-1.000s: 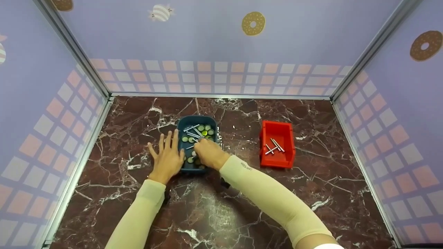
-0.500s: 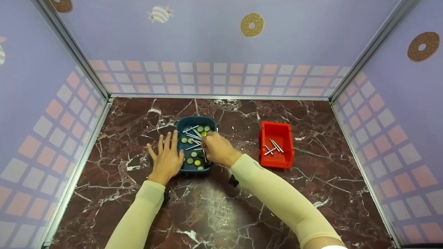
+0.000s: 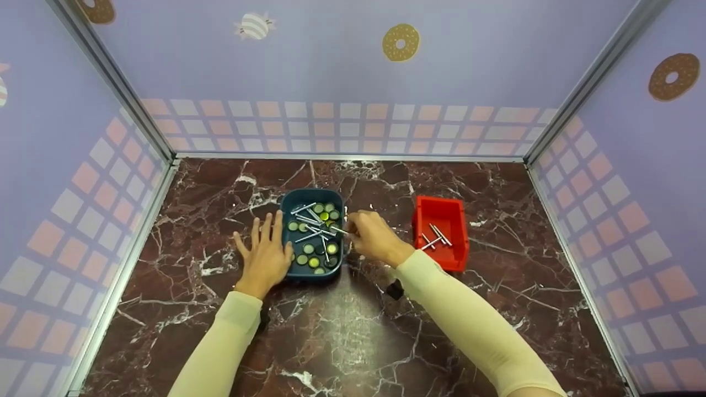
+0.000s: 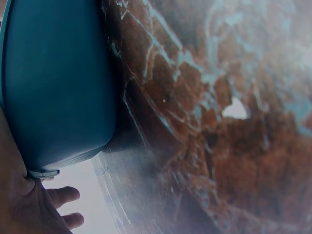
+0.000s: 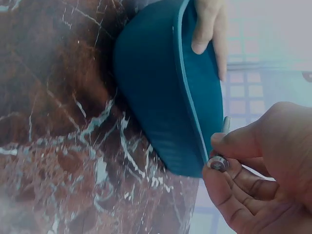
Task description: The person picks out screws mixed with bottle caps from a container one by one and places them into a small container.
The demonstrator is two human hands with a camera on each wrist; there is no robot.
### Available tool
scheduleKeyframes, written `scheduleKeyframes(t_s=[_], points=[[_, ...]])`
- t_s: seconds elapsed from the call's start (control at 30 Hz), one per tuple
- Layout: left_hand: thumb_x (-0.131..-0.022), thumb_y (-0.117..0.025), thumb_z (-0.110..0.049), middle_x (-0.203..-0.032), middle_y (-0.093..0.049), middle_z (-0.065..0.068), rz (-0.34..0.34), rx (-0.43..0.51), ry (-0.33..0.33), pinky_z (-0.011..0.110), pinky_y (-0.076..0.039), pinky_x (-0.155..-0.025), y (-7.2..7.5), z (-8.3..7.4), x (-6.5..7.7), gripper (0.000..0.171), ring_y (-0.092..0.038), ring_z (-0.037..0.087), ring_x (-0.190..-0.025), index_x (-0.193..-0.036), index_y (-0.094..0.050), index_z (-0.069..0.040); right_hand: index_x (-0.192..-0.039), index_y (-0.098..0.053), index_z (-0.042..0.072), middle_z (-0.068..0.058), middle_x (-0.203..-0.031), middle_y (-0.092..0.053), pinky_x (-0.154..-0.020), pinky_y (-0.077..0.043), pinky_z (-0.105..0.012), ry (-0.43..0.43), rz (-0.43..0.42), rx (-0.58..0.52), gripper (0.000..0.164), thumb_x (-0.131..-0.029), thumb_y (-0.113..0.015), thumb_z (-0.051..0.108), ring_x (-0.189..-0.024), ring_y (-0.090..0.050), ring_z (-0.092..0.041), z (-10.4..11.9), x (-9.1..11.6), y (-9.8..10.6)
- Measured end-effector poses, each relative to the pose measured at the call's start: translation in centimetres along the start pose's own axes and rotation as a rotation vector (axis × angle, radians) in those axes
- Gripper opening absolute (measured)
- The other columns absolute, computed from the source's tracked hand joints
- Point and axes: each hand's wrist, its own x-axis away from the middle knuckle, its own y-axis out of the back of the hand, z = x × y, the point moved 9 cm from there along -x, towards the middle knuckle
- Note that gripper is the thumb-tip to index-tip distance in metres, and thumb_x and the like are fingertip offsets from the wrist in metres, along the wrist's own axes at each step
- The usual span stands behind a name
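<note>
A dark teal bin (image 3: 292, 259) holds several silver bolts (image 3: 306, 218) and several round greenish discs (image 3: 314, 262). My left hand (image 3: 265, 256) rests at its left side with straight, spread fingers. The right wrist view shows the left thumb (image 5: 200, 45) reaching over the rim to the inside. Just past the bin's right rim, my right hand (image 3: 375, 234) pinches one bolt (image 3: 337, 229) between thumb and fingertips. That bolt's round metal head (image 5: 218, 163) faces the right wrist camera, and its shank is partly hidden by the fingers.
To the right stands a red bin (image 3: 441, 207) with several bolts (image 3: 438, 234) lying in it. The dark red marbled tabletop (image 3: 364, 336) is bounded by lilac panels (image 3: 325, 60) at the back and both sides.
My right hand has risen out of the teal bin and moved right with a bolt, uncovering the discs and bolts beneath it. The left hand has stayed in place.
</note>
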Motion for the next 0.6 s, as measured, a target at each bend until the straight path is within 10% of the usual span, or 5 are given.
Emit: scheduleKeyframes(t_s=[0.37, 0.6], points=[[-0.118, -0.056, -0.033, -0.194, -0.026, 0.021, -0.007, 0.001, 0.001, 0.091, 0.002, -0.137, 0.1, 0.0, 0.1, 0.082, -0.017, 0.052, -0.182, -0.189, -0.018, -0.015, -0.119, -0.082, -0.006, -0.021, -0.107, -0.088, -0.089, -0.072, -0.048, -0.083, -0.018, -0.103, 0.018, -0.102, -0.075, -0.007, -0.096, -0.085, -0.033, -3.0, 1.5, 2.1], [-0.118, -0.056, -0.034, -0.194, -0.026, 0.021, -0.002, -0.008, 0.0, 0.092, 0.002, -0.136, 0.0, 0.0, 0.1, 0.082, -0.016, 0.052, -0.182, -0.189, -0.017, -0.016, -0.158, -0.069, 0.008, -0.019, -0.097, -0.087, -0.071, -0.063, -0.037, -0.099, -0.036, -0.12, 0.061, -0.1, -0.072, -0.01, -0.079, -0.077, -0.023, -4.6, 2.8, 3.8]])
